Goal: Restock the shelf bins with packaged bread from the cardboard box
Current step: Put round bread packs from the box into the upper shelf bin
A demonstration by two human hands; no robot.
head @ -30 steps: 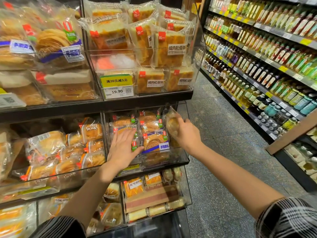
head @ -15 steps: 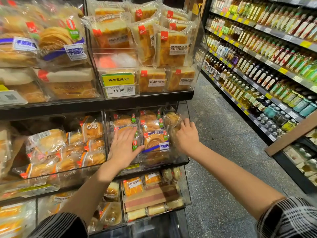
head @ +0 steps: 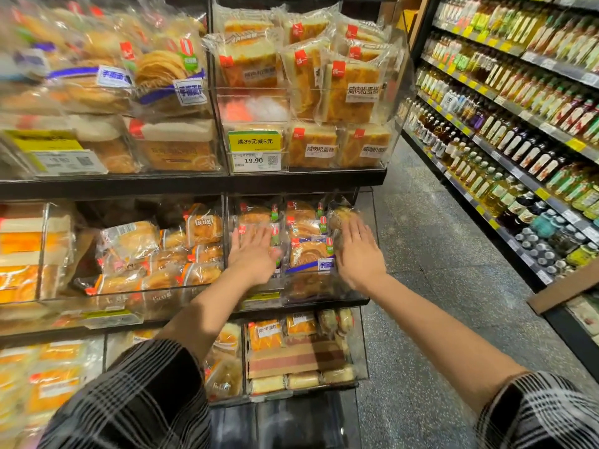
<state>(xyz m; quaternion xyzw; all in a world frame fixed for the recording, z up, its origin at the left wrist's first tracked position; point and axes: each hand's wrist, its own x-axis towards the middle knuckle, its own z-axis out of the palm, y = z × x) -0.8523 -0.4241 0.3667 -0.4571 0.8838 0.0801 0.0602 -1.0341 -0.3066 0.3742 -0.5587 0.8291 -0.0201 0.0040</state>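
Packaged bread in clear plastic wrappers (head: 309, 254) fills the transparent acrylic shelf bin (head: 324, 294) on the middle shelf, stacked in about 3 columns. The left hand (head: 251, 251) lies flat on the left column, fingers straight, holding nothing. The right hand (head: 356, 246) presses flat against the rightmost round loaf (head: 340, 217), fingers extended, with no closed grip on it. Judging by this, the current packet is already in the bin and only being squared up. The cardboard box is not in view, so how much stock remains cannot be told. Neighbouring bins also look well filled.
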